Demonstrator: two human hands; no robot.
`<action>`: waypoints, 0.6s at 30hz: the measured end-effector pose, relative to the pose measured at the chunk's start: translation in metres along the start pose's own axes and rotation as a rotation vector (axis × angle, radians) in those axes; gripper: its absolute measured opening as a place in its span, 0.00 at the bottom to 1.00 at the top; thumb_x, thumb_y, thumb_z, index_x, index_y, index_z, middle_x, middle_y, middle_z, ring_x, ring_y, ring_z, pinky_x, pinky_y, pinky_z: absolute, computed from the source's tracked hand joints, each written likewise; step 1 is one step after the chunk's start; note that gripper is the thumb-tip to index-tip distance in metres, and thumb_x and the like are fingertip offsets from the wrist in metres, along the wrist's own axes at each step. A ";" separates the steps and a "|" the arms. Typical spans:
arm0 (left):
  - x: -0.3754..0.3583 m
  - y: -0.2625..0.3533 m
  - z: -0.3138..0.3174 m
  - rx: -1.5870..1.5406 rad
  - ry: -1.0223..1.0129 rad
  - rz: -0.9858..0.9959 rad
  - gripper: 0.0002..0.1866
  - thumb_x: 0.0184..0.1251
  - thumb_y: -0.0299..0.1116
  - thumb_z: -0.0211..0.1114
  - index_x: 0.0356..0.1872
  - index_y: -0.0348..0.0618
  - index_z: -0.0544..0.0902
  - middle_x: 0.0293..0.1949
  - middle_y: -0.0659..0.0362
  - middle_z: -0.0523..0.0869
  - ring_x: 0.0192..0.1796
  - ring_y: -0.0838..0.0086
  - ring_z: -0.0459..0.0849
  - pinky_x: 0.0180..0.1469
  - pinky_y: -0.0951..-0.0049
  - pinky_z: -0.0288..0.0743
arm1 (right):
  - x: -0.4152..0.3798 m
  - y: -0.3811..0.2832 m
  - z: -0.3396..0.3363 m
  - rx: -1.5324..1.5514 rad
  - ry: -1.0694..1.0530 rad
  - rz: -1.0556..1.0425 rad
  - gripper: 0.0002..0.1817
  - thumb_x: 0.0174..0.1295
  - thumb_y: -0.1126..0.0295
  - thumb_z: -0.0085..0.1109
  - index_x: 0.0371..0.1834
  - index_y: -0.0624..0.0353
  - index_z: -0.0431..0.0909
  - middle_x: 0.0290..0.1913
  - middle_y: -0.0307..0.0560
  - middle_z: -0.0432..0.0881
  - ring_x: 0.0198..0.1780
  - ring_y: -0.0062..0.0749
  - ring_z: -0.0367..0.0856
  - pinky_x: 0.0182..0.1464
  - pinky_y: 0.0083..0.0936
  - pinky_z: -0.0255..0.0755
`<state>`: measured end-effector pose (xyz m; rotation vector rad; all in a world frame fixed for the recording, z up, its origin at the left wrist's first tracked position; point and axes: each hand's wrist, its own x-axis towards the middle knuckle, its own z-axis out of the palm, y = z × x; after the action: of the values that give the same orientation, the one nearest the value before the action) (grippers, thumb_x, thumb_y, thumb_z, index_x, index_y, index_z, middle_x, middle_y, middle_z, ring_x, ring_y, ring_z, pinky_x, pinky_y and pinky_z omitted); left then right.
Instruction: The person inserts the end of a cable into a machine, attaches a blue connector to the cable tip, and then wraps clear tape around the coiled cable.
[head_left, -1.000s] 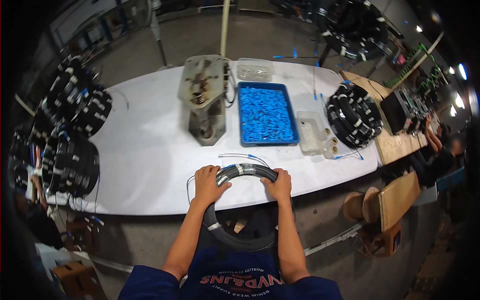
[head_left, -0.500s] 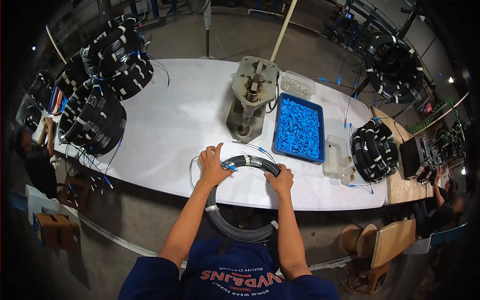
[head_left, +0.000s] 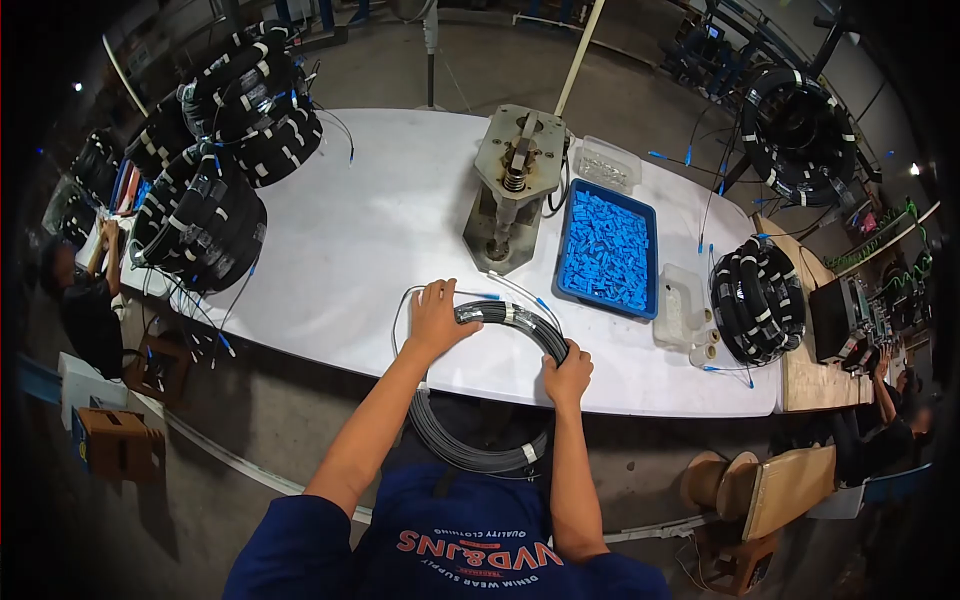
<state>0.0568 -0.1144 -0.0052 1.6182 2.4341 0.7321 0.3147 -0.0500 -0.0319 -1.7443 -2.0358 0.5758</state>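
Observation:
A coil of dark cable (head_left: 462,449), bound with white tape bands, rests partly on the white table and hangs over its front edge towards my body. My left hand (head_left: 436,320) is closed around the coil's upper left, with the thumb on its inner side. My right hand (head_left: 568,374) grips the coil's right side, fingers wrapped over it. Just beyond the coil are two cable ends, one with a blue connector (head_left: 486,297) by my left fingers, another with a blue connector (head_left: 541,302) farther right.
Behind the coil stands a metal press (head_left: 513,190). Right of it are a blue tray (head_left: 655,270) of small blue parts and clear plastic containers (head_left: 678,305). Black cable coils (head_left: 757,300) sit at the right, with more coils (head_left: 205,230) stacked at the left. Other people work at both sides.
The coil has turned slightly clockwise in my hands. The blue connector by my left hand now lies beyond the coil, and my left fingers have closed on the coil. The view has shifted slightly.

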 end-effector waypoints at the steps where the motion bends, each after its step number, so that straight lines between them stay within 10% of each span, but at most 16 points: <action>1: -0.005 0.001 -0.001 -0.004 -0.001 0.000 0.51 0.45 0.56 0.80 0.69 0.37 0.70 0.67 0.45 0.74 0.72 0.52 0.68 0.73 0.44 0.55 | -0.001 0.000 -0.003 -0.004 0.001 0.001 0.33 0.55 0.61 0.70 0.65 0.56 0.73 0.56 0.61 0.75 0.57 0.61 0.73 0.57 0.53 0.71; 12: 0.014 -0.026 -0.005 -0.179 -0.102 0.120 0.33 0.54 0.43 0.78 0.59 0.38 0.81 0.58 0.49 0.82 0.61 0.54 0.78 0.65 0.54 0.68 | 0.058 -0.027 -0.001 0.091 -0.200 0.003 0.45 0.48 0.37 0.73 0.62 0.59 0.76 0.56 0.63 0.77 0.59 0.63 0.75 0.60 0.53 0.71; 18: 0.043 -0.043 -0.008 -0.262 -0.126 0.295 0.29 0.54 0.39 0.78 0.56 0.35 0.84 0.52 0.48 0.86 0.55 0.53 0.82 0.60 0.59 0.75 | 0.085 -0.054 0.026 0.358 -0.138 -0.056 0.41 0.57 0.40 0.69 0.61 0.65 0.77 0.54 0.67 0.79 0.58 0.59 0.77 0.58 0.48 0.73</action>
<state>0.0001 -0.0913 -0.0115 1.8683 1.9412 0.9147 0.2439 0.0252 -0.0212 -1.4676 -1.9177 0.9976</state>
